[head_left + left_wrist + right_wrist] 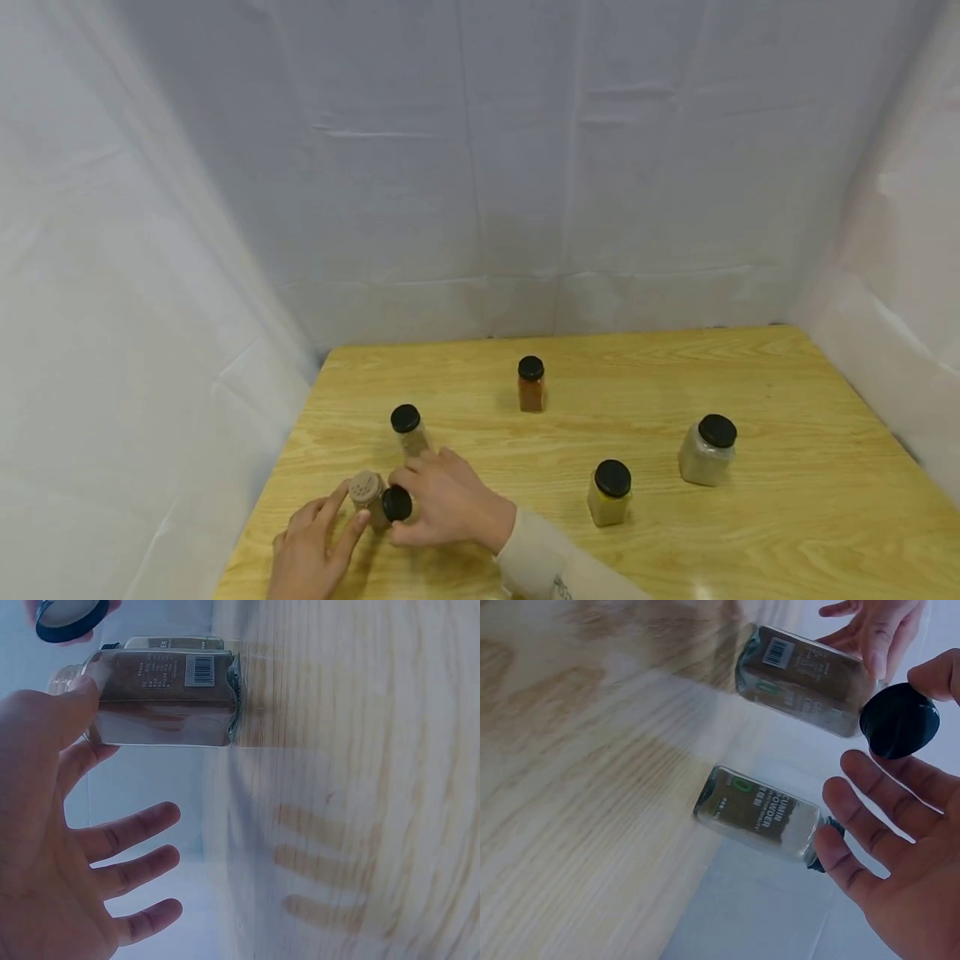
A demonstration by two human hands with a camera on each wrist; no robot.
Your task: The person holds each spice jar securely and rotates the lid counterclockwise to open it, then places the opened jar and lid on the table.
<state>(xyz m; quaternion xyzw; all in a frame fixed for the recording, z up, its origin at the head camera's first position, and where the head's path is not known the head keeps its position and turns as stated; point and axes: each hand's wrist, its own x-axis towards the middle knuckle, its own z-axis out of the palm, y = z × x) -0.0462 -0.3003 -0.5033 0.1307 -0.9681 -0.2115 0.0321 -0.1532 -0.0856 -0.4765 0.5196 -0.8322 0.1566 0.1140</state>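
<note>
A glass spice jar (366,490) with a perforated shaker top and brown powder inside stands upright near the table's left front. My left hand (306,550) steadies it near the top between thumb and index finger; the other fingers are spread in the left wrist view. Just right of the jar's top, my right hand (448,506) pinches a black lid (900,720), which is off the jar and tilted. A black-capped cumin powder jar (761,814) stands behind my right hand, partly covered by it in the head view.
Farther back stands a jar of reddish powder (531,392). To the right are a jar of yellow powder (609,502) and a wider, pale-filled jar (705,458), all black-capped. White sheets (465,183) hang behind and beside the wooden table (787,400).
</note>
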